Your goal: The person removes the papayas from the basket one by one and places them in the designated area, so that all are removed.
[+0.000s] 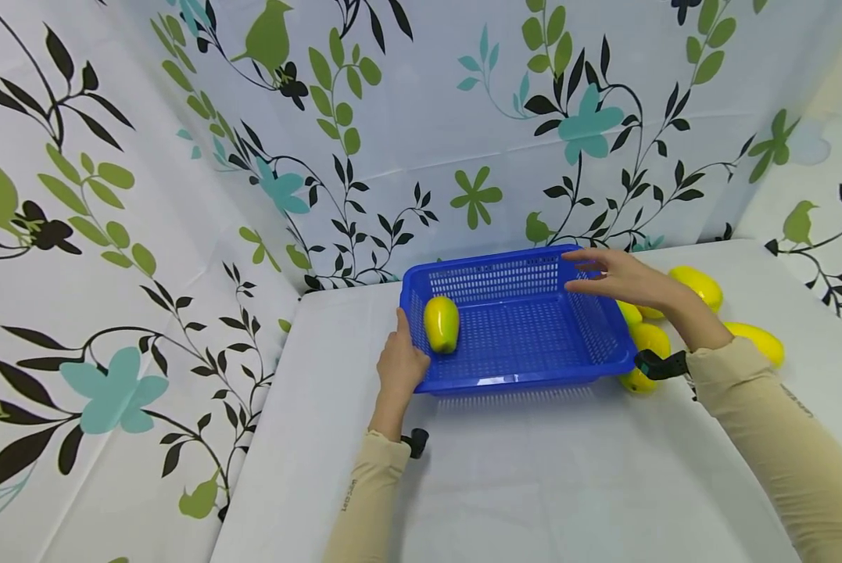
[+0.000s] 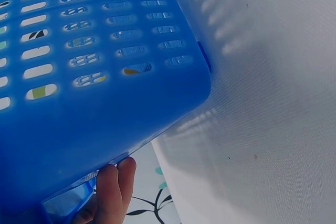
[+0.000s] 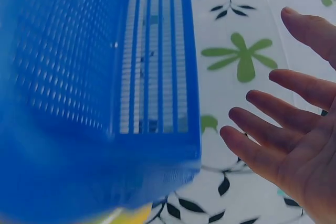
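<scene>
A blue plastic basket (image 1: 512, 383) with slotted walls stands on the white table, and one yellow-green, mango-like fruit (image 1: 442, 324) lies inside at its left end. My left hand (image 1: 401, 361) grips the basket's left rim near the front corner. The left wrist view shows fingertips (image 2: 125, 174) curled against the rim's underside. Over the basket's right back corner hovers my right hand (image 1: 621, 277), its fingers spread and holding nothing. In the right wrist view, those fingers (image 3: 262, 135) are apart from the basket's wall.
Several yellow fruits lie on the table right of the basket, including one (image 1: 695, 288) behind the right wrist and another (image 1: 757, 344) beside the right sleeve; the arm partly hides the group. A leaf-patterned curtain (image 1: 421, 102) hangs behind the white table (image 1: 533, 485).
</scene>
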`<state>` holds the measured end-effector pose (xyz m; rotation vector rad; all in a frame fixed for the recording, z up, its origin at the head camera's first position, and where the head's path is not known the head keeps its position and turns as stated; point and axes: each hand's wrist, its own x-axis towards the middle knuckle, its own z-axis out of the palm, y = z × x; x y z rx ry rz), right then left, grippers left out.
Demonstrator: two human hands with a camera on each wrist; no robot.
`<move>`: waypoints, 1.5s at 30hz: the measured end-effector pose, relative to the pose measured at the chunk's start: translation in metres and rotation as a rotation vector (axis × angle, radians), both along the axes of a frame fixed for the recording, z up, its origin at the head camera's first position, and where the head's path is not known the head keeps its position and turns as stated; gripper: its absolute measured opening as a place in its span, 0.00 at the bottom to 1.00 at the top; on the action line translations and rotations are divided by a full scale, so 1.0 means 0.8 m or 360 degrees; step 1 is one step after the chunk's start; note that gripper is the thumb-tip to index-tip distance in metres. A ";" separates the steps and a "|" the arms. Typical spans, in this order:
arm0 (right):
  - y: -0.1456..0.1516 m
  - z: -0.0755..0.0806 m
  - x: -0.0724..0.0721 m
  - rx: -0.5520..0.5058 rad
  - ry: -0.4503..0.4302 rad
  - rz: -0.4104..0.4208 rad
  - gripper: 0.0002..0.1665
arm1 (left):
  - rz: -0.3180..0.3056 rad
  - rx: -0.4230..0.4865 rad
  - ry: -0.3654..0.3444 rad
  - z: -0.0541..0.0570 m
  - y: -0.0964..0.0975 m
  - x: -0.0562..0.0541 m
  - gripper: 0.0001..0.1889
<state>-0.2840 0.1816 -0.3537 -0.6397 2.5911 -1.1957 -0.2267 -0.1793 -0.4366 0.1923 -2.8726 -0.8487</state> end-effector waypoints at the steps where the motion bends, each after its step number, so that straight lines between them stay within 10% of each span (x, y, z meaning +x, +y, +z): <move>1: -0.007 0.002 -0.002 -0.0008 -0.0011 0.0014 0.39 | 0.0000 -0.0004 -0.0003 0.000 -0.001 0.000 0.46; 20: -0.125 -0.019 -0.056 0.0002 0.0004 0.0357 0.36 | 0.0024 -0.0044 -0.0019 0.000 -0.005 -0.002 0.47; 45: -0.230 -0.080 -0.082 0.0108 -0.0170 0.0319 0.43 | 0.0007 -0.0058 -0.0026 -0.001 -0.005 -0.003 0.47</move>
